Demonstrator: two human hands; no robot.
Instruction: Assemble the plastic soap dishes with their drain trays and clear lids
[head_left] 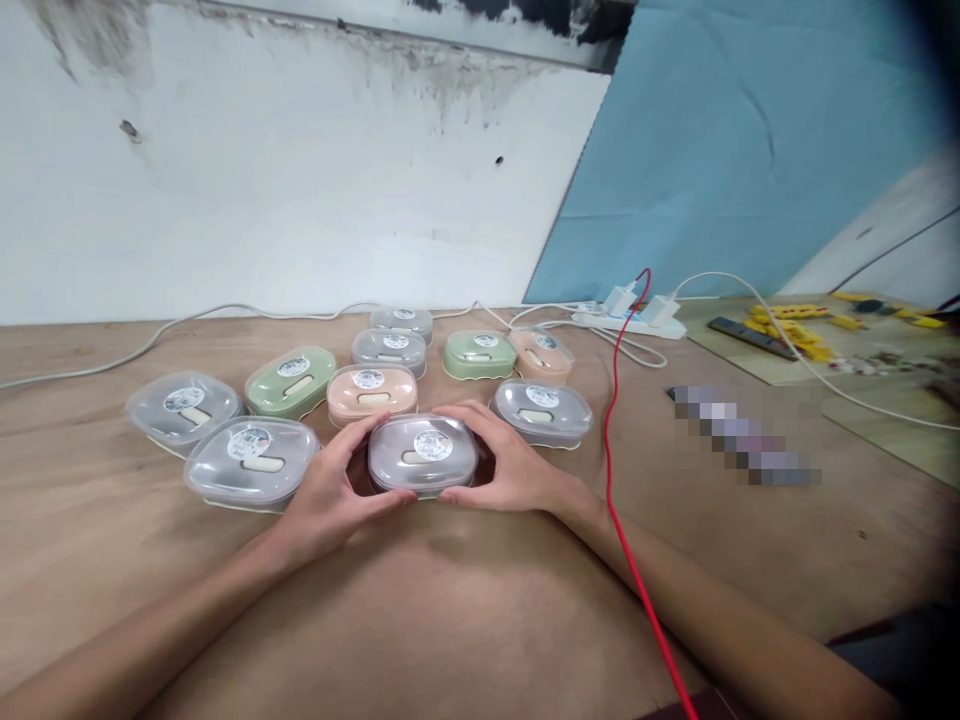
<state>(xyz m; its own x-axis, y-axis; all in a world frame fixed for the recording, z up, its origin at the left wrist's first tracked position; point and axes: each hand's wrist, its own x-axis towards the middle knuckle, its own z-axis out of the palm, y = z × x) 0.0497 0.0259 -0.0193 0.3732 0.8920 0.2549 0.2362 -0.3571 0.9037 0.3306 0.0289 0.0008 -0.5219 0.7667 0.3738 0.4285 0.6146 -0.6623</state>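
Note:
A grey soap box with a clear lid (422,452) rests on the wooden table (465,610), close in front of me. My left hand (334,495) cups its left side, fingers curled around the front and back edges. My right hand (510,465) grips its right side the same way. Around it stand several more lidded boxes: a grey one (251,462) just left, another grey one (543,410) to the right, a peach one (371,393) and a green one (291,380) behind.
A red cable (626,500) runs over my right forearm toward a white power strip (630,318) with plugged chargers. A white cord (150,345) trails along the wall. Yellow pieces (795,325) lie on a board at the far right.

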